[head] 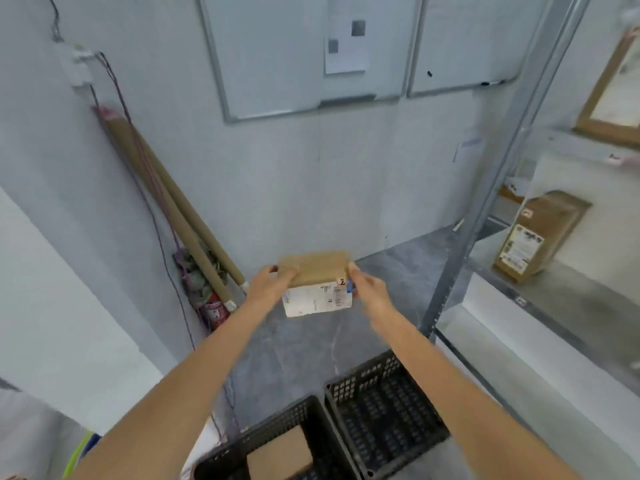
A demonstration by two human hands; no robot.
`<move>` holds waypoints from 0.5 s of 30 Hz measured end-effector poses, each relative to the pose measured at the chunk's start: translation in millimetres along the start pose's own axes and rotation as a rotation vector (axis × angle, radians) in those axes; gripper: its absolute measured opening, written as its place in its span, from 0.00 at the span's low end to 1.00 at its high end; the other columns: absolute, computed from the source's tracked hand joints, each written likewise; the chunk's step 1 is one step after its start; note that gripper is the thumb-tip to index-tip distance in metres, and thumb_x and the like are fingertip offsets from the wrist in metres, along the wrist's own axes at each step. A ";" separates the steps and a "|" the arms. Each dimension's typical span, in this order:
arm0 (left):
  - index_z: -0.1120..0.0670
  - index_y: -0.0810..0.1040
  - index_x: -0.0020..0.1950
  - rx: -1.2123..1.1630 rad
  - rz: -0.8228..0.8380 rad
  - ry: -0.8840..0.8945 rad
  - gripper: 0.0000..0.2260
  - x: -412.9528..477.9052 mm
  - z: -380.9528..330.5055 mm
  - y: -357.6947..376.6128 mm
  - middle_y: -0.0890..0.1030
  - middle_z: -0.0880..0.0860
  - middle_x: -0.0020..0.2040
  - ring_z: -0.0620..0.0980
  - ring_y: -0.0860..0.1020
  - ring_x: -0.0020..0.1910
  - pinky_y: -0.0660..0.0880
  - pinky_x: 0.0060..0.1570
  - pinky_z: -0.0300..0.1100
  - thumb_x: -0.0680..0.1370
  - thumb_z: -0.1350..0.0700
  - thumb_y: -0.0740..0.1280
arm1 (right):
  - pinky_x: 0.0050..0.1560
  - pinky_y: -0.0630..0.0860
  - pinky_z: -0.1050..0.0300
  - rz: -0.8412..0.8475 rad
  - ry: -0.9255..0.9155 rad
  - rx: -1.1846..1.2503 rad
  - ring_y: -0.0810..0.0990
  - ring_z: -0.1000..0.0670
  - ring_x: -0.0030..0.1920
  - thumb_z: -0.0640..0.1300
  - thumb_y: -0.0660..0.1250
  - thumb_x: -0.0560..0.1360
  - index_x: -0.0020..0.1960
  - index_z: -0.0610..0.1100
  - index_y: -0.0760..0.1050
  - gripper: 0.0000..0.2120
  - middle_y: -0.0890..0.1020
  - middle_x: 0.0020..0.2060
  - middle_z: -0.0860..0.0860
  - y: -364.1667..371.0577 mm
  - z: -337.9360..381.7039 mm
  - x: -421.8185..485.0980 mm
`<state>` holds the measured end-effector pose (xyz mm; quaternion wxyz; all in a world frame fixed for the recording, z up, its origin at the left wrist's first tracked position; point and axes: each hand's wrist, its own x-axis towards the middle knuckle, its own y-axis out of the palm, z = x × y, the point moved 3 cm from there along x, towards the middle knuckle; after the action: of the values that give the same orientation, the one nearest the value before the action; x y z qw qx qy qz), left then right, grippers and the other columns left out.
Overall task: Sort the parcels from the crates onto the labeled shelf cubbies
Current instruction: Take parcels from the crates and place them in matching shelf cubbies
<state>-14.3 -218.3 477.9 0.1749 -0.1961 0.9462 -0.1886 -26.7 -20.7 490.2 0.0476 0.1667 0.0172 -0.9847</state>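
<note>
Head view, only one. I've got a small cardboard parcel [317, 282] up in mid-air in front of me, over the floor beyond the far rims of the two black crates and left of the shelf upright [491, 188]. My left hand [268, 284] grips its left end with the fingers curled over the top edge. My right hand [369, 289] clamps the right end beside the white label's corner, so both are closed on it. It looks like a stiff box, and going by how small it is, probably light; one hand would likely do. The bare cardboard ends give the best hold, since the label face looks smoother and needs to stay uncovered for reading. The label text is too blurred to read. The left crate [277, 419] holds another brown parcel [280, 455] near its front. The right crate [346, 393] sits just beside it. A labelled carton [540, 237] stands on the shelf board [571, 296] near its front edge.
</note>
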 end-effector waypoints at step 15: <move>0.52 0.78 0.52 -0.634 0.675 0.139 0.16 -142.4 -218.5 29.6 0.80 0.58 0.47 0.55 0.78 0.45 0.76 0.54 0.56 0.77 0.43 0.58 | 0.54 0.77 0.59 -0.181 -0.750 0.002 0.78 0.49 0.55 0.41 0.66 0.76 0.56 0.46 0.78 0.09 0.82 0.52 0.46 -146.6 203.0 -125.7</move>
<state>10.9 -67.8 691.6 0.0941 0.0922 0.9775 0.1645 10.6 126.1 725.9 -0.0366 -0.2073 0.0123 -0.9775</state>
